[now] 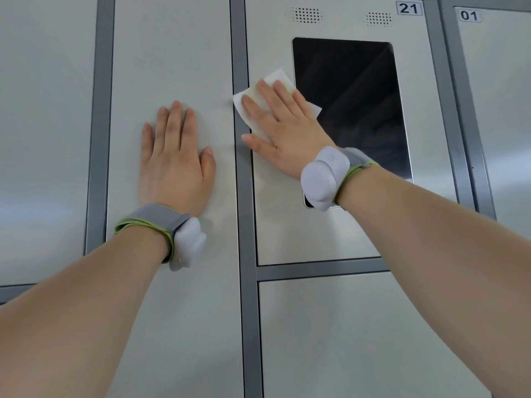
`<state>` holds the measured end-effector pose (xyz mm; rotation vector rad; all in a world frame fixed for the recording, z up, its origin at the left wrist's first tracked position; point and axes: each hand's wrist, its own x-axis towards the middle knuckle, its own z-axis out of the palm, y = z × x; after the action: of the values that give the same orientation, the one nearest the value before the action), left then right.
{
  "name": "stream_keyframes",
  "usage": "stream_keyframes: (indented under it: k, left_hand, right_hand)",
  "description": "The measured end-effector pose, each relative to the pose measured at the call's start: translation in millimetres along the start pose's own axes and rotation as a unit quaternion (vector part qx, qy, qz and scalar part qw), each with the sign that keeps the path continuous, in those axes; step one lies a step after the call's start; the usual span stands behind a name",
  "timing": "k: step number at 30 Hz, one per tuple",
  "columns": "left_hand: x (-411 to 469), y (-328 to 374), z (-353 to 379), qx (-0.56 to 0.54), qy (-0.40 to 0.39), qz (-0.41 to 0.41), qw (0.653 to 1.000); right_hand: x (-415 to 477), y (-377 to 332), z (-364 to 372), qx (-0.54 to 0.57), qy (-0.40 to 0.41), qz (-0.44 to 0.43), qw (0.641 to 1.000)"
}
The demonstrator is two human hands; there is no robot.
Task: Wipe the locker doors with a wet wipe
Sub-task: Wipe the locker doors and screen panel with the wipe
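A white wet wipe [277, 79] lies flat against the left part of the pale locker door numbered 21 [342, 239]. My right hand [283, 126] presses it there with straight, spread fingers, just left of the door's black screen [353, 104]. The wipe's left corner overlaps the grey frame strip [240, 47]. My left hand [175, 159] rests flat, fingers straight, on the tall pale door [169, 53] to the left of that strip. Both wrists wear grey bands with a white device.
Another pale door [359, 334] sits below door 21, under a grey crossbar. A door numbered 01 [500, 96] stands at the far right and a further door [43, 110] at the far left. Two patches of small vent holes [306, 15] sit above the screen.
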<state>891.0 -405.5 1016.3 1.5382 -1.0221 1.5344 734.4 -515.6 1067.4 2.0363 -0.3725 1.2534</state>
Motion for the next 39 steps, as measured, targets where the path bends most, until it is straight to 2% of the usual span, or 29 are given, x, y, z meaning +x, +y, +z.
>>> stream_keyframes:
  k: [6, 9, 11, 15, 17, 20, 25, 31, 39]
  left_hand:
    - [0.1, 0.0, -0.8, -0.007, -0.005, 0.000, 1.000]
    - [-0.6, 0.0, -0.8, -0.011, -0.002, 0.001, 1.000]
    - [-0.5, 0.3, -0.9, -0.015, 0.002, 0.001, 1.000]
    - [0.1, 0.3, -0.6, -0.022, 0.002, -0.001, 1.000]
    - [0.0, 0.0, -0.2, -0.026, 0.007, -0.001, 1.000]
    - [-0.5, -0.3, -0.5, -0.031, 0.009, 0.002, 0.999]
    - [-1.3, -0.5, -2.1, -0.030, 0.004, 0.005, 1.000]
    - [-1.8, -0.8, -2.4, -0.029, 0.000, 0.011, 1.000]
    - [-2.0, -1.3, -2.1, -0.032, 0.002, 0.014, 0.999]
  right_hand:
    - [-45.4, -7.1, 14.0, -0.002, -0.023, -0.109, 0.994]
    - [-52.6, -3.1, 10.5, 0.001, -0.054, -0.133, 0.990]
    - [-45.8, 0.6, 4.2, -0.011, -0.054, -0.117, 0.992]
    - [-15.1, 7.8, -4.9, 0.001, -0.025, 0.001, 1.000]
    - [-3.8, 5.5, -5.1, 0.003, -0.021, 0.033, 0.999]
    - [-5.8, -1.9, -0.4, 0.003, -0.021, 0.023, 1.000]
    - [-43.1, -11.1, 8.7, 0.004, -0.017, -0.040, 0.999]
    - [-68.0, -10.2, 6.7, 0.021, -0.062, -0.074, 0.995]
    - [-36.9, 3.7, 1.0, 0.021, -0.027, 0.089, 0.995]
